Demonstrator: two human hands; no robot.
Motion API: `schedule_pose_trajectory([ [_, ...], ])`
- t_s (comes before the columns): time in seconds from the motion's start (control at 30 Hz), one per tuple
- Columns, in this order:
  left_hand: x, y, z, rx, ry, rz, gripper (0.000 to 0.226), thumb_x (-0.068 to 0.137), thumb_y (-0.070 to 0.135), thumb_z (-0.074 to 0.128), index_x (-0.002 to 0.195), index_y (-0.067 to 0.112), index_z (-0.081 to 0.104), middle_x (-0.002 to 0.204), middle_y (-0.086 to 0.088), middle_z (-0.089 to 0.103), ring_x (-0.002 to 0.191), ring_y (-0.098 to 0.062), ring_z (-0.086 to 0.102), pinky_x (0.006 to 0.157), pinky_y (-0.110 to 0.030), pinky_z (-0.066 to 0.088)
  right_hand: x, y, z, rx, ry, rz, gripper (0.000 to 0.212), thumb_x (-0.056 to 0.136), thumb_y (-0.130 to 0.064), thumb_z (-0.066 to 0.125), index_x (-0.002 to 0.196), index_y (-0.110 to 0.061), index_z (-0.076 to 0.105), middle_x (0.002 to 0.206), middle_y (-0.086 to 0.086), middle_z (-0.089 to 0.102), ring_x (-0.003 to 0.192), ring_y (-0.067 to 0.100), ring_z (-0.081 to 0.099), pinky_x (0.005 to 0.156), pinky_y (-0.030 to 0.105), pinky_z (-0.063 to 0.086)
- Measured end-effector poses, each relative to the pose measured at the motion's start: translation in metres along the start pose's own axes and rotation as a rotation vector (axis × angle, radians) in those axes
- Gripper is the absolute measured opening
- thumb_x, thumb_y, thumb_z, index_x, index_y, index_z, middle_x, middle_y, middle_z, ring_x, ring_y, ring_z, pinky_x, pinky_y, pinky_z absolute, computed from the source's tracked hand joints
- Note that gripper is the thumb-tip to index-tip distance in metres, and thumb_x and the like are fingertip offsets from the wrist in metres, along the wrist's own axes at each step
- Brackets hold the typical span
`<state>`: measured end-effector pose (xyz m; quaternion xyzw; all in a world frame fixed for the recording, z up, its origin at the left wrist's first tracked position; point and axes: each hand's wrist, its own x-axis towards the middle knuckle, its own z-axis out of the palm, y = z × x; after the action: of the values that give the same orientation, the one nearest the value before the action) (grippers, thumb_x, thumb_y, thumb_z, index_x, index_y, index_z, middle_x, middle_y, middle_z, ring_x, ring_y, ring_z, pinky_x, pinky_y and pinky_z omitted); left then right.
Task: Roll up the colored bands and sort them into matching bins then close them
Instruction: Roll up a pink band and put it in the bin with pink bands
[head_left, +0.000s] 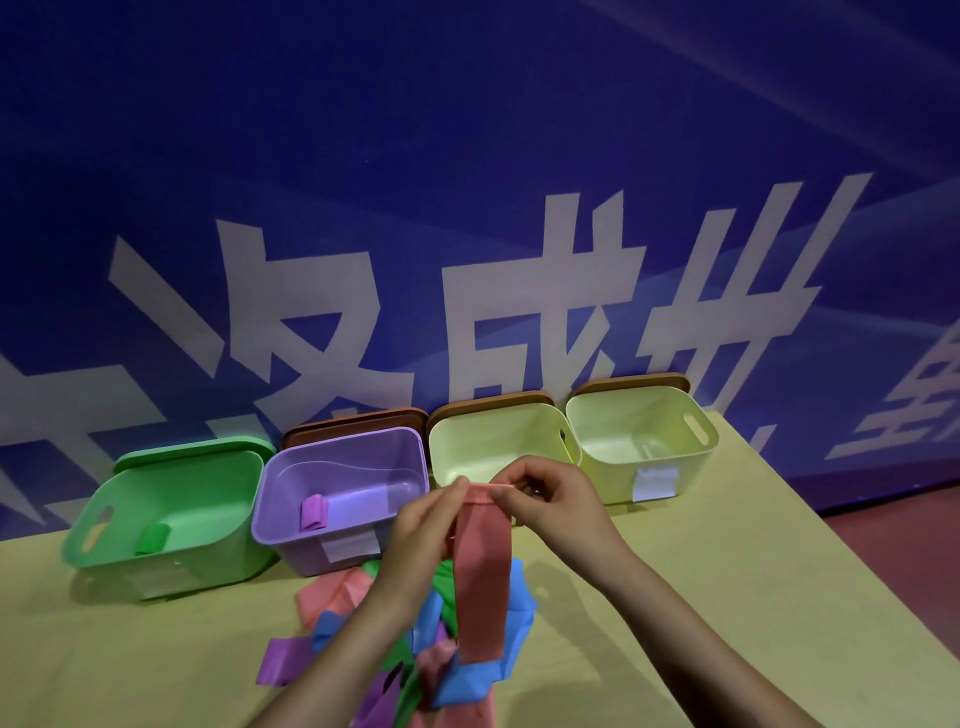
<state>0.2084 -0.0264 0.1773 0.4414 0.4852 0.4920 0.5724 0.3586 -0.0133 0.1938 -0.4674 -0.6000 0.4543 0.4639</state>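
While both hands pinch pink band (480, 582), loose bands (415, 654) lie below.

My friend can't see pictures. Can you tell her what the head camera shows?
Two hands, left hand and right hand, pinch the top of a pink band and start rolling it above a pile of colored bands. Behind stand four open bins; the green bin and purple bin each hold a matching roll.

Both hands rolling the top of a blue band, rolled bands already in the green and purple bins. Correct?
Not quite: per the head view, the band held by the left hand and right hand is pink, not blue. Rolled bands do sit in the green bin and purple bin.
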Motion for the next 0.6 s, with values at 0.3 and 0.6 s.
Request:
schedule_pose_trajectory([
  [0.3,0.008,-0.004,-0.002,-0.133,0.022,-0.102,0.022,0.093,0.014,0.053,0.095,-0.003,0.067,0.083,-0.015,0.069,0.074,-0.019,0.063,0.065,-0.026,0.05,0.003,0.014,0.002,-0.252,0.095,-0.271,0.009,0.078,-0.017,0.07,0.084,-0.02,0.076,0.071,-0.007,0.061,0.066,0.008,0.057,0.064,0.016,0.043],
  [0.6,0.008,-0.001,-0.003,-0.161,0.028,-0.109,0.025,0.096,0.017,0.05,0.085,0.004,0.069,0.081,-0.015,0.066,0.077,-0.021,0.061,0.072,-0.03,0.048,0.011,0.02,-0.014,-0.663,-0.076,-0.56,0.023,0.089,-0.028,0.058,0.099,-0.018,0.076,0.082,-0.003,0.061,0.079,0.01,0.055,0.07,0.017,0.043],
])
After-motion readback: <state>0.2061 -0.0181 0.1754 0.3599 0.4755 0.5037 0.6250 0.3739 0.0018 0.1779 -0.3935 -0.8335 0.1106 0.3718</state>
